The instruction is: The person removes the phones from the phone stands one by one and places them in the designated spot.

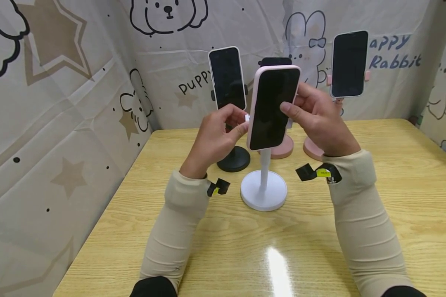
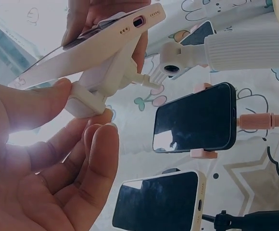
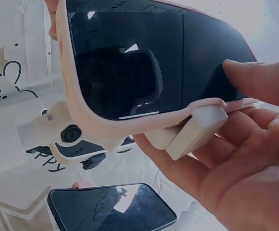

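Your right hand (image 1: 319, 119) grips the pink-cased phone (image 1: 273, 109), likely to steady it. Your left hand (image 1: 218, 134), fingers bent, pinches the near phone stand (image 1: 264, 194)'s white clamp (image 2: 85, 102).

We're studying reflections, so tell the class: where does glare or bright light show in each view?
Head view: a white glare streak on the table; left wrist: a bright glow by the left hand, pale reflections on the black-cased phone and cream-cased phone; right wrist: washed-out brightness at upper right, reflections on the pink-cased phone.
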A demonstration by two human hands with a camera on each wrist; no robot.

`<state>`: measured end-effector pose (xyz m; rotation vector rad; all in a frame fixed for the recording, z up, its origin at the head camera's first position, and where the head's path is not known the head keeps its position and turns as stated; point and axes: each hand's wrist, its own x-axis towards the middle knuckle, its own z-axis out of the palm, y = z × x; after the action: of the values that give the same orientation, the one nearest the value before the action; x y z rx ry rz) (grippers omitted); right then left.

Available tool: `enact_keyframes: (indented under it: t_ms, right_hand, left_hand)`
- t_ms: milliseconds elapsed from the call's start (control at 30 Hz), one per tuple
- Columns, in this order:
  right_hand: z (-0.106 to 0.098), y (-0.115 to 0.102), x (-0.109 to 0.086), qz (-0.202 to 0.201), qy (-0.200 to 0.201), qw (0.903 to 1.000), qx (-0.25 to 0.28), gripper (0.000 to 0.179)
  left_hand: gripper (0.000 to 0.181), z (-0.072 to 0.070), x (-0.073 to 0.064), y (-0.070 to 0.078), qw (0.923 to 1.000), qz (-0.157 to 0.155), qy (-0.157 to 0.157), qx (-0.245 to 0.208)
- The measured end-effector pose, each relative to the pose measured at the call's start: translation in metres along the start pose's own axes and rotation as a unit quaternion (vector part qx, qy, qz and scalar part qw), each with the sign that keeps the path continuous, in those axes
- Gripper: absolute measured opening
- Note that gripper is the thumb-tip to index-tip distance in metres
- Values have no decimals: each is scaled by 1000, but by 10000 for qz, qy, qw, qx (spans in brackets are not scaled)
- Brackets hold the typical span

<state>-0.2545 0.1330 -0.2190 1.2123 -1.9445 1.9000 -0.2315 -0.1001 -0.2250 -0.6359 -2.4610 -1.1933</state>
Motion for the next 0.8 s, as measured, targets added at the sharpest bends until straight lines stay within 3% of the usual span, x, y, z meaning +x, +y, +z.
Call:
enact_keyframes:
  t_ms: [433, 800]
  right_hand:
    - [2, -2, 3, 135, 50, 9999, -3, 39]
    - [0, -4, 4, 380, 204, 9984, -368, 39]
  left_hand:
    - [15, 2, 0, 1, 9998, 90, 133, -78]
    - [16, 2, 5, 0, 9998, 44, 88, -160]
